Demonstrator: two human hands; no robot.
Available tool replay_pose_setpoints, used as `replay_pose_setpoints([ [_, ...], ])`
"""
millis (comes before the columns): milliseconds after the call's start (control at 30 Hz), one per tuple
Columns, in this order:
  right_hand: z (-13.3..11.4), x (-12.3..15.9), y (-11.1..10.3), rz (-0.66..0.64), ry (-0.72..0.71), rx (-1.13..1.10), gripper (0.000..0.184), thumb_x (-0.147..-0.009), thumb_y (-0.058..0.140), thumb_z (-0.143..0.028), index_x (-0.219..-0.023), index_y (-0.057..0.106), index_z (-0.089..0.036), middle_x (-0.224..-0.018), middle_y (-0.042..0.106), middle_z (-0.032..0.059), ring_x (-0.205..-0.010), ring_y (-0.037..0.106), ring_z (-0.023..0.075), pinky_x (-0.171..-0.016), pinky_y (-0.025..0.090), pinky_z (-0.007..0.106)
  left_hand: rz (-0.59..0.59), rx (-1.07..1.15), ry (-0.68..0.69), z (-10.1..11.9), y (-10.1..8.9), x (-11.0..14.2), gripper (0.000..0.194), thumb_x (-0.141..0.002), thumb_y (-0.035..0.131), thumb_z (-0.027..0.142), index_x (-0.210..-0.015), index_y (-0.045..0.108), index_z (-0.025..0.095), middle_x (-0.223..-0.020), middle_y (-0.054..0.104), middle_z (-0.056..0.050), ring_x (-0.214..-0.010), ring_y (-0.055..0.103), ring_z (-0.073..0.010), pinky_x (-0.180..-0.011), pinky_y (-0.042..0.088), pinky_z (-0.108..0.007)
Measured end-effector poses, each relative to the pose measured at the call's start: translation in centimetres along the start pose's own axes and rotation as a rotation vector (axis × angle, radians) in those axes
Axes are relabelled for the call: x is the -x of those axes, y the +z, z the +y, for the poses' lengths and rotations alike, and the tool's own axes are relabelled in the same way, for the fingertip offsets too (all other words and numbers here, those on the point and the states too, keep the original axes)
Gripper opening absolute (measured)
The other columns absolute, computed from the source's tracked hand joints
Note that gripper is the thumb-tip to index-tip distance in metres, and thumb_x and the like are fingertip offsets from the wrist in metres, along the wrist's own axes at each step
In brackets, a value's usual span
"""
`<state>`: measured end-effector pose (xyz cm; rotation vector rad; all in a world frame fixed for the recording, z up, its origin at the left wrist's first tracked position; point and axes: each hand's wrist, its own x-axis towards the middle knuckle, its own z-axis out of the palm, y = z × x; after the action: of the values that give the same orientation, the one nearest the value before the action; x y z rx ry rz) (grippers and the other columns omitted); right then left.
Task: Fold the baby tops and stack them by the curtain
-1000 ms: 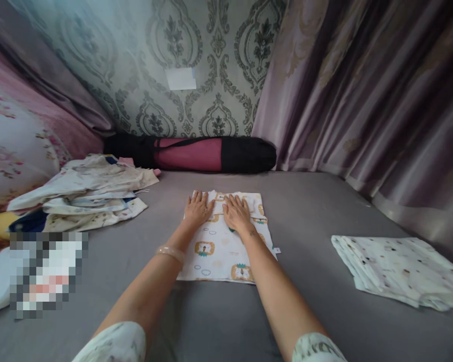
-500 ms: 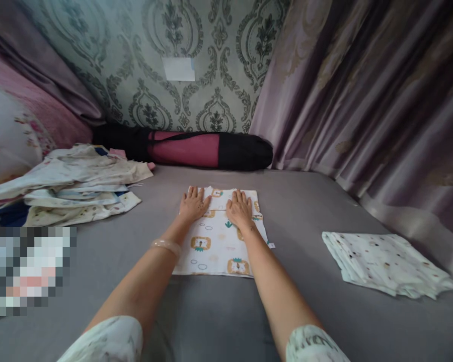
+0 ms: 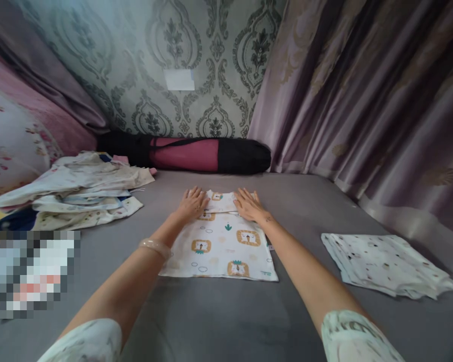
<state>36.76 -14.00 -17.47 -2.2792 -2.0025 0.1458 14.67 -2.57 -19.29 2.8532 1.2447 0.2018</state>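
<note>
One bag (image 3: 184, 155), perhaps two folded garments (image 3: 221, 244) (image 3: 387, 264)

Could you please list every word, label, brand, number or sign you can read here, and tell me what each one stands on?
No text is readable in this view.
Small side tag on the printed white garment: too small to read.
Teal marks near its lower right corner: too small to tell whether lettering.
White rectangle on the patterned wall: nothing legible.
</note>
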Motion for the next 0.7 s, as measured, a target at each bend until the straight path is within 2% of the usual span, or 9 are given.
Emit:
replay_pose_setpoints([
  [100,0.9,0.4,1.0,-0.014,-0.066,-0.005,0.056,-0.099,0.020,-0.041,-0.150,0.030,-0.022,-0.159,0.021,0.0050,-0.146,0.012,0.0213,-0.117,0.005,0.049,-0.019,-0.014,0.036,-0.6,1.2,0.1,0.058,-0.099,0.020,0.046,-0.145,0.036,0.016,-0.153,0.034,-0.013,-0.144,0.023,-0.0267,-0.116,0.016,-0.046],
  [233,1.4,0.3,2.0,0.008,-0.082,-0.036,0.055,-0.100,0.018,-0.042,-0.151,0.029,-0.025,-0.160,0.018,0.0035,-0.146,0.013,0.0217,-0.117,0.007,0.048,-0.037,0.045,0.036,-1.6,2.4,-0.2,0.063,-0.098,0.016,0.050,-0.149,0.030,0.016,-0.155,0.030,-0.012,-0.144,0.023,-0.0274,-0.115,0.020,-0.046],
  [700,1.7,0.0,2.3,-0.006,-0.072,-0.039,0.056,-0.099,0.017,-0.045,-0.151,0.027,-0.026,-0.160,0.016,0.0021,-0.147,0.011,0.0215,-0.117,0.006,0.048,-0.015,0.038,0.045,-1.8,2.5,-0.2,0.064,-0.098,0.016,0.051,-0.150,0.029,0.015,-0.155,0.029,-0.012,-0.144,0.022,-0.0271,-0.115,0.021,-0.042],
])
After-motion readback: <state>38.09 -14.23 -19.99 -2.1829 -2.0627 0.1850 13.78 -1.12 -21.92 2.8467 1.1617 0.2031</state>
